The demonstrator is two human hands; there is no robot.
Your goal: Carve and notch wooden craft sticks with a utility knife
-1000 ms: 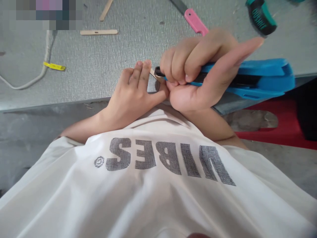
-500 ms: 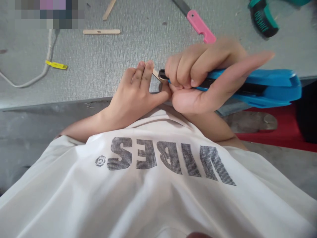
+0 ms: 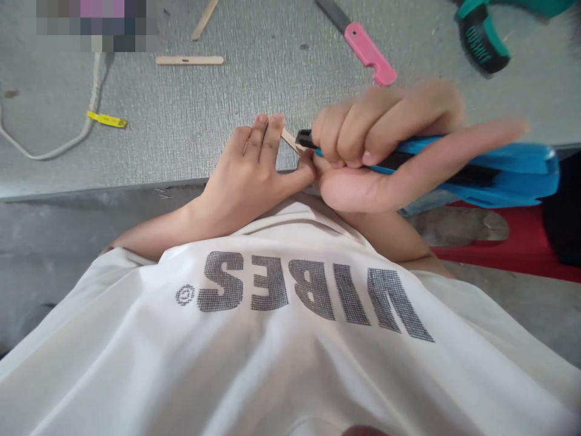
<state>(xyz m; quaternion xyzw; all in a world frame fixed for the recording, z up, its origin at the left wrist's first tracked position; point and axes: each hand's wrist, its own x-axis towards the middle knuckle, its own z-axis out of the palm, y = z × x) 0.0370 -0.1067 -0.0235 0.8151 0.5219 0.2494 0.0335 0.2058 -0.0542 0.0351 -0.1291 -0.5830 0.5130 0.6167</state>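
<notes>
My right hand point(image 3: 385, 139) is wrapped round a blue and black utility knife point(image 3: 512, 169), its black nose pointing left. A slim wooden popsicle stick point(image 3: 290, 140) slants near the table's front edge. My left hand point(image 3: 254, 160) pins this stick down, fingers stretched forward on one side and the thumb at its near end. The knife's nose is over the stick, close to my left thumb; the blade itself cannot be made out.
Another popsicle stick point(image 3: 189, 60) with a small dark slot lies farther back, and a third stick point(image 3: 205, 19) is cut off by the top edge. A pink-handled knife point(image 3: 370, 53) and a black-and-teal object point(image 3: 483, 42) lie behind my right hand. A white cable point(image 3: 86, 130) with a yellow tag runs at left.
My right hand and the utility knife have shifted slightly right and toward me. The left hand stays nearly in place on the stick.
</notes>
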